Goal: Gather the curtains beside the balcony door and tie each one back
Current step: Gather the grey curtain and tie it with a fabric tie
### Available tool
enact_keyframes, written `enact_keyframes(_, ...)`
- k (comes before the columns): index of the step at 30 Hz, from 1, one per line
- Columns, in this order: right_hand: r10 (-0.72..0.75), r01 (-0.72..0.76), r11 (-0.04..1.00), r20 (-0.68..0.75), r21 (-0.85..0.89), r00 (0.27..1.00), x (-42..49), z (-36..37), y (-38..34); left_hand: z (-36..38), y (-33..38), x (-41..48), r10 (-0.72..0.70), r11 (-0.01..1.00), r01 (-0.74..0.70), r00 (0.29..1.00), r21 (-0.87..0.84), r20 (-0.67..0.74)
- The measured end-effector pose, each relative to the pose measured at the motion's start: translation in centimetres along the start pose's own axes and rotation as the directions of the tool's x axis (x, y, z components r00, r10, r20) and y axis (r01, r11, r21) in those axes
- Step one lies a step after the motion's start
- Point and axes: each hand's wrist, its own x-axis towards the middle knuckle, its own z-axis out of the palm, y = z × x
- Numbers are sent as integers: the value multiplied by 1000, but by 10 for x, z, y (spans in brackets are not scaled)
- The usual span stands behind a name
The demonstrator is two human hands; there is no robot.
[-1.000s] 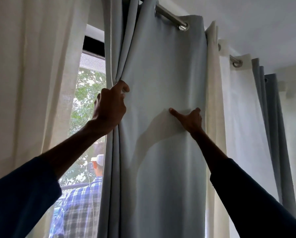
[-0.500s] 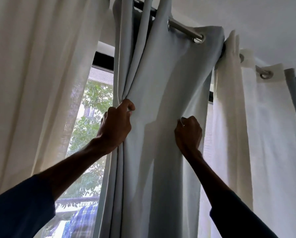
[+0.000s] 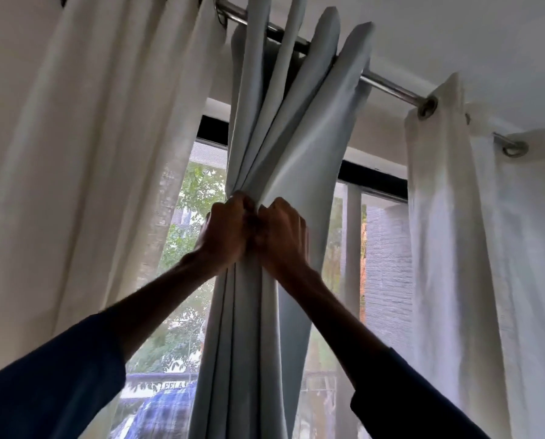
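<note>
A pale grey curtain (image 3: 299, 122) hangs from a steel rod (image 3: 388, 87), bunched into several narrow folds in the middle of the view. My left hand (image 3: 225, 231) grips the folds from the left. My right hand (image 3: 282, 232) grips them from the right. The two fists touch each other at about mid-height of the view. Below them the grey cloth hangs in a tight column.
A cream sheer curtain (image 3: 100, 153) hangs at the left and another sheer curtain (image 3: 455, 217) at the right on the same rod. Behind is the dark-framed balcony glass (image 3: 375, 175) with trees outside. The white ceiling (image 3: 455, 33) is close above.
My right hand has pulled the flat grey panel leftward until it meets my left hand. The curtain is now bunched, uncovering glass to its right. The view tilted upward.
</note>
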Motion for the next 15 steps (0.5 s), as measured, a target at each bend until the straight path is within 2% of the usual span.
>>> enact_keyframes(4, 14, -14, 1000, -44, 8, 999, -6, 2, -2, -12, 2, -6, 13, 1000, -14, 999, 22, 44)
enact_keyframes(9, 274, -264, 955, -54, 135, 960, -35, 5, 15, -7, 9, -16, 79, 997, -81, 989, 9, 123)
enact_keyframes(15, 291, -258, 918, -71, 301, 954, -70, 2, 14, 9, 8, -34, 27, 1000, -27, 985, -1, 170)
